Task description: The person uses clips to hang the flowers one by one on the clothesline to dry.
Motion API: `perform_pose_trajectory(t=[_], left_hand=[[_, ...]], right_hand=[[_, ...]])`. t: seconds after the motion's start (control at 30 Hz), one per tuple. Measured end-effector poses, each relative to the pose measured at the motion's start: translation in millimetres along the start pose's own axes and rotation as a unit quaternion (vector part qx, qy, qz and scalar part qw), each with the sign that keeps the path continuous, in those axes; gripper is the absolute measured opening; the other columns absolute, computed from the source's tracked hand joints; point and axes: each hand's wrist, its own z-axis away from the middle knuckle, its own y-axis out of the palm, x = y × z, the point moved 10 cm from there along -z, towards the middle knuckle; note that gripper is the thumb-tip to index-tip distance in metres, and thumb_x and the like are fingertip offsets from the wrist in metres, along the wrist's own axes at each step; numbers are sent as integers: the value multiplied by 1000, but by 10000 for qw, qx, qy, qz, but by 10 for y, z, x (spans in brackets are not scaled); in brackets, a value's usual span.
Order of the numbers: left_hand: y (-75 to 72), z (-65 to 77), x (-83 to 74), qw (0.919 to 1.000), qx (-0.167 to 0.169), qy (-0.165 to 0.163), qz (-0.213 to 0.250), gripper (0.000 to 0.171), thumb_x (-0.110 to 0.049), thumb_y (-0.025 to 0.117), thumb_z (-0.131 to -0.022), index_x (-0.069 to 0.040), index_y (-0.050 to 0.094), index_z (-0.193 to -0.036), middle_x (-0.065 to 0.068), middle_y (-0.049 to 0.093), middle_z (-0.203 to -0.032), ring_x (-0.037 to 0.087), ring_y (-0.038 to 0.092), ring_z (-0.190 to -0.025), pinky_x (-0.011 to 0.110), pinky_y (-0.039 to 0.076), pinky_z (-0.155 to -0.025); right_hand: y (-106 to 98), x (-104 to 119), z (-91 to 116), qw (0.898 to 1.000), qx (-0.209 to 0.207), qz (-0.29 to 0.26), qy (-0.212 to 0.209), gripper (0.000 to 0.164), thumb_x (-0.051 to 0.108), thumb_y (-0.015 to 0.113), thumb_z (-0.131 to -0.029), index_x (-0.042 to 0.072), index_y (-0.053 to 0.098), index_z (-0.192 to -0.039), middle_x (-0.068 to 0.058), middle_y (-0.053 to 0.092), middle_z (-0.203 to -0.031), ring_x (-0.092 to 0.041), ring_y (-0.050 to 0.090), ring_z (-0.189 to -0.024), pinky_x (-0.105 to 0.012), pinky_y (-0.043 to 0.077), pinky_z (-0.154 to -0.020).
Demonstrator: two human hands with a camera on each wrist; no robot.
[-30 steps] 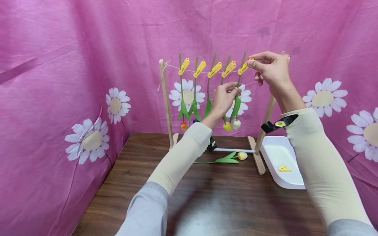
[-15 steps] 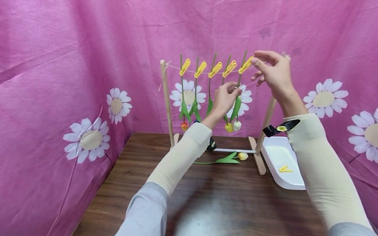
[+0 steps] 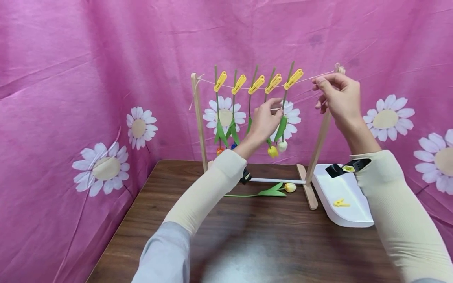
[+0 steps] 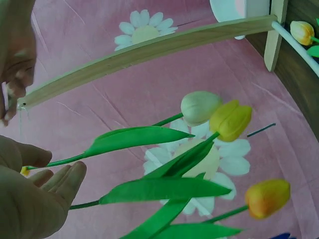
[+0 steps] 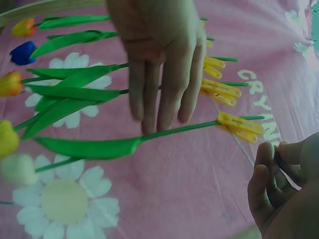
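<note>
Artificial tulips hang head-down from a string (image 3: 306, 79), each stem held by a yellow clothespin. The rightmost is a white tulip (image 3: 282, 146), clipped by its clothespin (image 3: 293, 79). My left hand (image 3: 263, 122) is at that tulip's stem, below the clothespin; in the right wrist view its fingers (image 5: 172, 94) are straight, with tips close to the stem. In the left wrist view the thumb stands apart from the fingers. To the right of the clothespin, my right hand (image 3: 343, 96) hovers by the string with loosely bent fingers (image 5: 266, 184) and nothing visible between them.
Wooden posts (image 3: 199, 122) carry the string, joined low by a white rod (image 3: 277, 181). On the table (image 3: 226, 243) lies a pale yellow tulip (image 3: 290, 188). A white tray (image 3: 334, 179) with one yellow clothespin (image 3: 341, 203) stands right. Pink flowered cloth (image 3: 170, 47) surrounds the table.
My right hand has let go of the rightmost clothespin and moved right and slightly down. The left hand has shifted slightly left, its fingers loosening from the white tulip's stem.
</note>
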Motion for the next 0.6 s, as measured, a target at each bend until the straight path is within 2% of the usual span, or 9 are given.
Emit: perform_pose_trajectory(t=[0.1, 0.23, 0.33, 0.43, 0.53, 0.6], left_hand=[[-89, 55, -6, 9999, 82, 75, -84, 37, -7, 61, -106, -6, 66, -142, 9, 77, -129, 16, 75, -116, 16, 59, -86], [-210, 127, 33, 9995, 247, 137, 143, 27, -8, 62, -106, -4, 70, -131, 10, 80, -116, 17, 77, -103, 17, 59, -81], [-301, 196, 107, 9988, 356, 183, 268, 20, -8, 61, -106, -4, 72, -123, 11, 80, -109, 19, 77, -97, 18, 59, -80], [-379, 290, 218, 9983, 494, 184, 257, 19, -10, 60, -107, -5, 72, -120, 9, 79, -104, 21, 76, -95, 20, 57, -77], [-429, 404, 362, 9969, 696, 123, 347, 21, -13, 59, -108, -3, 72, -122, 11, 79, -103, 26, 75, -95, 24, 58, -77], [-451, 481, 473, 9956, 833, 66, 430, 21, -13, 60, -108, -2, 72, -121, 13, 78, -102, 29, 75, -95, 27, 61, -78]], right_hand=[[-92, -45, 83, 10000, 11, 79, 53, 9, 13, 75, -101, 7, 80, -97, 1, 78, -80, -11, 59, -40, -20, 44, -36], [-256, -108, 177, 9997, -4, 203, 114, 14, 16, 74, -101, 6, 77, -93, 1, 76, -77, -10, 58, -40, -20, 43, -36], [-413, -173, 233, 9965, 4, 824, 163, 22, 22, 72, -103, 7, 73, -87, 4, 72, -72, -9, 57, -40, -20, 44, -36], [-590, -282, 286, 9851, 45, 1698, 287, 27, 28, 69, -105, 9, 70, -85, 10, 69, -67, -8, 58, -41, -21, 47, -38], [-766, -419, 350, 9669, 131, 2523, 353, 30, 34, 67, -106, 13, 70, -84, 15, 66, -63, -7, 58, -42, -22, 48, -39], [-869, -506, 395, 9505, 279, 3084, 267, 33, 36, 67, -106, 13, 70, -83, 16, 65, -60, -8, 57, -41, -22, 46, -39]])
